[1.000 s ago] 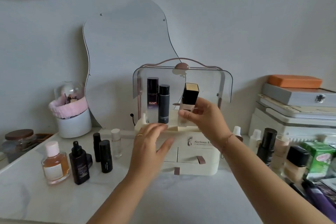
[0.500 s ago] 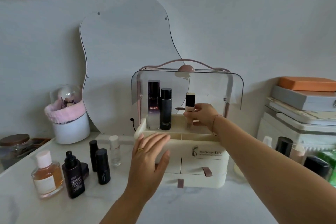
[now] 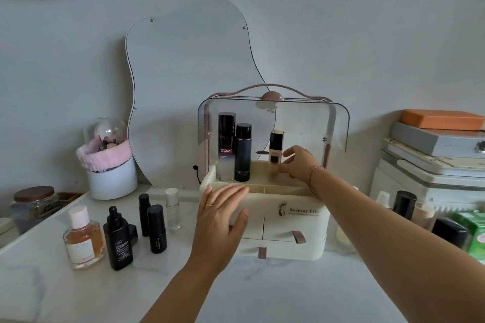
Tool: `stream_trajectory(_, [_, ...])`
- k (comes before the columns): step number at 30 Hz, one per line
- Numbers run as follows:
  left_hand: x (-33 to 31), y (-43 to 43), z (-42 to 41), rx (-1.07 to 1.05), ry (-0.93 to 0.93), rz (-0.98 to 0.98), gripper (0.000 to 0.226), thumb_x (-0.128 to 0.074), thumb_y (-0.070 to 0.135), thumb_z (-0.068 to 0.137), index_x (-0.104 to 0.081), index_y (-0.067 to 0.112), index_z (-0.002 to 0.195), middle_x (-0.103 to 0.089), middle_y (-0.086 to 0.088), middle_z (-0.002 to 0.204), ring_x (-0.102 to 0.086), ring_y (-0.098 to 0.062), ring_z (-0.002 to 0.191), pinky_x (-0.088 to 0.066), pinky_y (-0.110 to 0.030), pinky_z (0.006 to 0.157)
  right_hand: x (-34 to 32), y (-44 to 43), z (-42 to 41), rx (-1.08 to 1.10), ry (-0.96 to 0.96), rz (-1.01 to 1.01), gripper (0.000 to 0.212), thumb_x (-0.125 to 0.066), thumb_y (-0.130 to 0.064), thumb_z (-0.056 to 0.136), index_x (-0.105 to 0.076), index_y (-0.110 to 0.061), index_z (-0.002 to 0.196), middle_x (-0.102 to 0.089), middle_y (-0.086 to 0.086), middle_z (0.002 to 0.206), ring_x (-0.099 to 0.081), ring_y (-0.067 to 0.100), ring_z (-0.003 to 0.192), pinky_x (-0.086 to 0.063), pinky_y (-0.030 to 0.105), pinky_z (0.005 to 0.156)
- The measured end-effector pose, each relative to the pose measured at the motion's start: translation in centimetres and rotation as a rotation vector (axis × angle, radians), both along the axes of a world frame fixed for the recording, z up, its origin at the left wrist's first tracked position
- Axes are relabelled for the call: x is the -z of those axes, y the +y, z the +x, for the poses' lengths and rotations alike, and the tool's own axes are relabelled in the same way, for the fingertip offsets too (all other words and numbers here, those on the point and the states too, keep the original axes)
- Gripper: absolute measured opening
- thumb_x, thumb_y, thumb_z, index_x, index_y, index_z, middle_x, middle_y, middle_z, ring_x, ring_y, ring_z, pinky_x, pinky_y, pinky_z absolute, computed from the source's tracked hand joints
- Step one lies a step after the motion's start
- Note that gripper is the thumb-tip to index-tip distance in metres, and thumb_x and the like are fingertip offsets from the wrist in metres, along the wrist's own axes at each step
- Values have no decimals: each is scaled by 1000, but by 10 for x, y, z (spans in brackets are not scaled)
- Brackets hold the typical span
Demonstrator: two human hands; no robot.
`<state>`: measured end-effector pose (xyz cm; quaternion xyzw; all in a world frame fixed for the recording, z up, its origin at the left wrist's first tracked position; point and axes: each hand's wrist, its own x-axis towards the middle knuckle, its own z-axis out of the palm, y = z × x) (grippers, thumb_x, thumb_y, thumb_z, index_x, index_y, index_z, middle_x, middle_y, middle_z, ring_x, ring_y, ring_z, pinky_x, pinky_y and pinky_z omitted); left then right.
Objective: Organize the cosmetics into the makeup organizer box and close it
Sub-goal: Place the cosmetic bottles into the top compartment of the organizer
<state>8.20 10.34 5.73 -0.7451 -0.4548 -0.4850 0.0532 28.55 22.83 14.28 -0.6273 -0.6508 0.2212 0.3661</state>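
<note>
Foundation bottle [image 3: 275, 156] upright in open makeup organizer box [image 3: 294, 214], at mid-worktop [image 3: 262, 291].
Right hand [image 3: 298, 161] gripping it from 3 o'clock; left hand [image 3: 223, 215] open, fingers spread, at the box's front edge.

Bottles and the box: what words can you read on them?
"Serious Life": front of the cream organizer box; the line beneath is too small.
"L'ORÉAL" and "REVITALIFT": tall dark bottle inside; the print below is blurred.
Dropper bottle, perfume bottle, short black tube, green box: print unreadable.
</note>
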Motion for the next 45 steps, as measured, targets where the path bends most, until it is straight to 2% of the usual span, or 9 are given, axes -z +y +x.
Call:
stream_trajectory(6, [-2, -1, 1, 5, -12, -14, 39, -44, 35, 94, -53, 26, 131, -50, 18, 132, -37, 1, 130, -7, -27, 118, -8, -32, 0, 26, -40, 84, 52, -67, -24, 84, -47, -10, 129, -63, 6, 110, -57, 19, 96, -47, 30, 87])
stream_trajectory(11, [-4, 0, -1, 9, -8, 11, 41, -48, 35, 92, -53, 25, 131, -50, 17, 132, -41, -3, 128, -12, -34, 118, 16, -117, 11, 91, 144, 567, 31, -64, -23, 86, -55, -24, 116, -63, -12, 96, -60, 2, 89, -51, 16, 80])
stream_trajectory(14, [-5, 1, -2, -4, 2, 19, 47, -40, 41, 88, -55, 23, 129, -50, 17, 130, -43, -5, 126, -17, -40, 117, 46, -161, 43, 297, 283, 738, 27, -69, -24, 82, -57, -28, 106, -63, -14, 90, -61, 1, 83, -50, 12, 74])
stream_trajectory(17, [-3, 0, 2, -5, -22, 24, 47, -40, 39, 87, -59, 18, 125, -58, 7, 127, -49, -14, 123, -19, -44, 116, 73, -180, 82, 576, 322, 736, 36, -75, -18, 78, -57, -15, 109, -60, 2, 101, -56, 10, 89, -46, 20, 81])
stream_trajectory(20, [-2, 1, 4, -5, -24, 35, 45, -42, 36, 86, -61, 16, 122, -61, 3, 125, -51, -18, 121, -22, -50, 114, 92, -179, 108, 675, 210, 610, 52, -79, -15, 73, -53, -7, 118, -53, 10, 114, -38, -1, 94, -33, 14, 86])
stream_trajectory(29, [0, 7, 2, 6, -6, 43, 44, -43, 35, 86, -63, 15, 120, -62, 2, 123, -53, -21, 119, -27, -55, 109, 113, -153, 125, 592, 279, 388, 46, -74, -22, 78, -54, -14, 118, -63, 2, 110, -58, 15, 96, -46, 29, 82])
stream_trajectory(38, [-3, 1, 4, 1, -36, -3, 41, -46, 30, 86, -61, 20, 123, -60, 7, 125, -49, -14, 121, -10, -32, 118, 109, -167, 108, 649, 278, 436, 36, -72, -24, 80, -59, -14, 111, -66, 2, 100, -62, 20, 93, -46, 31, 79])
stream_trajectory(42, [-2, 0, 3, 18, -43, 17, 39, -49, 29, 88, -59, 21, 125, -56, 13, 126, -47, -9, 123, -7, -29, 117, 71, -191, 66, 482, 297, 661, 41, -77, -21, 73, -56, -30, 108, -61, -21, 94, -59, -11, 87, -45, 11, 77])
stream_trajectory(45, [0, 2, 3, 28, -63, 19, 39, -64, 12, 86, -60, 19, 124, -57, 10, 127, -47, -12, 124, -12, -35, 117, 32, -196, 25, 165, 298, 707, 44, -76, -22, 71, -53, -43, 102, -63, -24, 98, -60, -11, 93, -48, 6, 79])
